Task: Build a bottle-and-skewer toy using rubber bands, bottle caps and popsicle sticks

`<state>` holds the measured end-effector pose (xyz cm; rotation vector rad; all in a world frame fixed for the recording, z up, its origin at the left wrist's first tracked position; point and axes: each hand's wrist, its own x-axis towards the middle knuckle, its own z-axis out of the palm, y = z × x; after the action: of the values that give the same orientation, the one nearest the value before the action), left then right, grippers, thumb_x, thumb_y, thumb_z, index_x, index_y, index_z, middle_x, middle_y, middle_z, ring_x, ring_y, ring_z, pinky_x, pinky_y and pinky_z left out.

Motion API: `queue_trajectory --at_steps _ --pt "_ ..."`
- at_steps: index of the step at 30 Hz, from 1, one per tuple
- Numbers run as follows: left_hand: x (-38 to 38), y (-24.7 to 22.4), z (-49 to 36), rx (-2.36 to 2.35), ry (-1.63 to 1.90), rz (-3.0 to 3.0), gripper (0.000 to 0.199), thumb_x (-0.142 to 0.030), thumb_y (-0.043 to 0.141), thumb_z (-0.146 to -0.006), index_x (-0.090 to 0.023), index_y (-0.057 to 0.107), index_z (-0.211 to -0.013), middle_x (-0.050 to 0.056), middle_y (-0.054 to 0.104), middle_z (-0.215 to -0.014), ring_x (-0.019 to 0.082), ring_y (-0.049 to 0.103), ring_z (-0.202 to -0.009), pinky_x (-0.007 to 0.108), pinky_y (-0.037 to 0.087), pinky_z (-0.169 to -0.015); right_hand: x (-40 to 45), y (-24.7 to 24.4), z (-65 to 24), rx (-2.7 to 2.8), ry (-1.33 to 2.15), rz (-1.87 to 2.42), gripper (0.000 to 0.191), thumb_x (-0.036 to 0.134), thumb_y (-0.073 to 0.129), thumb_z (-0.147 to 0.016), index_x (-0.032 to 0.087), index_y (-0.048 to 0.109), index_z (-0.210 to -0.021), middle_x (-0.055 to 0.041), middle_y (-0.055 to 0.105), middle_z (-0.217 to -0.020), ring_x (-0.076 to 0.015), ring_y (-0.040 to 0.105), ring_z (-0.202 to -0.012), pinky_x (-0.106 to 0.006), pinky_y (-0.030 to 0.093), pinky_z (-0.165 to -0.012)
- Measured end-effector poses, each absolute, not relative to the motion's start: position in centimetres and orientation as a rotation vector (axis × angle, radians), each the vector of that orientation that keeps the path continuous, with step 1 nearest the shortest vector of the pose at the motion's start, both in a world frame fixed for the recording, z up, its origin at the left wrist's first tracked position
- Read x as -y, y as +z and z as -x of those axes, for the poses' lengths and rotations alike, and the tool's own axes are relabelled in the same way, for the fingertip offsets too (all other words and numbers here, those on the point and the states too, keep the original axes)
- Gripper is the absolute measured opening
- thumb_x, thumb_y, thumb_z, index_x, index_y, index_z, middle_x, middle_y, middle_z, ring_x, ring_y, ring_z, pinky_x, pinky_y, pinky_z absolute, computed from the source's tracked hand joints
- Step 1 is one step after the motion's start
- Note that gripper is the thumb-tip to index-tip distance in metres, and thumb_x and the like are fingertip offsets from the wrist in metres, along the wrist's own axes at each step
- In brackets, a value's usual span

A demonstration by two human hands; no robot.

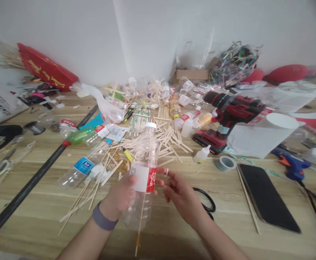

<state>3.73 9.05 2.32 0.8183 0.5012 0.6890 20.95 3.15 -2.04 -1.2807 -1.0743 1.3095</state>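
Wood-grain floor [38,216] against a white wall, cluttered across the upper half of the frame with bottles, craft sticks and bags. At lower centre your left hand [120,196] has its fingers wrapped around the clear plastic bottle [144,173] at the red-and-white label — bottle upright, white cap on, held off the floor. A thin wooden skewer [141,220] runs along the bottle; I can't tell whether it's inside or behind. Your right hand [181,193] sits just beside the label, fingers loosely curled, thumb and forefinger pinching a small white bit [167,172]. Scissors [208,204] lie just right of that hand, a red drill [228,112] at upper right, a phone [267,196] at right. Risks as I see them: the thin wall buckles if you squeeze hard, the skewer tip could jab your wrist, and that white bit is easily lost in the stick pile if dropped.
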Motion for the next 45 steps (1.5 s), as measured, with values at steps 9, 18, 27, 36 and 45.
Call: queue_trajectory --at_steps 9,18,27,36,45 --pt "-9.0 2.7 -6.4 -0.867 1.225 -0.742 0.053 -0.045 0.084 -0.061 -0.019 0.067 -0.105 0.002 0.073 -0.084 0.026 0.069 -0.087 0.036 0.052 -0.081 -0.8 -2.6 -22.1 0.944 1.196 1.404 0.039 0.053 0.068 -0.080 0.023 0.060 -0.103 -0.0073 0.067 -0.098 -0.0202 0.063 -0.078 -0.032 0.050 -0.065" --pt "-7.9 1.3 -7.5 -0.914 1.448 -0.720 0.049 -0.043 0.079 -0.072 -0.022 0.063 -0.114 0.001 0.073 -0.091 0.021 0.066 -0.094 0.031 0.048 -0.085 1.2 -3.8 -20.5 0.837 1.445 1.355 0.049 0.067 0.074 -0.067 0.022 0.055 -0.069 0.0056 0.046 -0.055 -0.0109 0.043 -0.047 -0.025 0.038 -0.048" --pt "-8.1 0.5 -7.5 -0.905 1.425 -0.722 0.041 -0.039 0.076 -0.078 -0.023 0.062 -0.113 0.003 0.072 -0.103 0.022 0.065 -0.102 0.033 0.048 -0.092 1.4 -3.5 -20.7 0.836 1.297 1.423 0.048 0.065 0.068 -0.077 0.021 0.054 -0.068 0.0055 0.044 -0.057 -0.0110 0.039 -0.054 -0.024 0.034 -0.054" --pt "-8.3 0.1 -8.1 -0.872 1.502 -0.673 0.032 -0.037 0.074 -0.079 -0.021 0.068 -0.106 0.005 0.074 -0.092 0.024 0.068 -0.096 0.034 0.052 -0.083 2.1 -4.7 -21.6 1.021 1.439 1.372 0.056 0.068 0.044 -0.091 0.018 0.065 -0.080 -0.0027 0.061 -0.068 -0.0150 0.053 -0.060 -0.028 0.043 -0.062" --pt "-8.1 0.3 -8.2 -0.885 1.503 -0.637 0.036 -0.036 0.077 -0.076 -0.022 0.067 -0.108 0.004 0.074 -0.100 0.021 0.067 -0.094 0.033 0.052 -0.084 2.5 -4.3 -21.1 0.877 1.373 1.467 0.053 0.071 0.058 -0.081 0.020 0.055 -0.066 0.0026 0.050 -0.057 -0.0128 0.046 -0.055 -0.025 0.039 -0.055"
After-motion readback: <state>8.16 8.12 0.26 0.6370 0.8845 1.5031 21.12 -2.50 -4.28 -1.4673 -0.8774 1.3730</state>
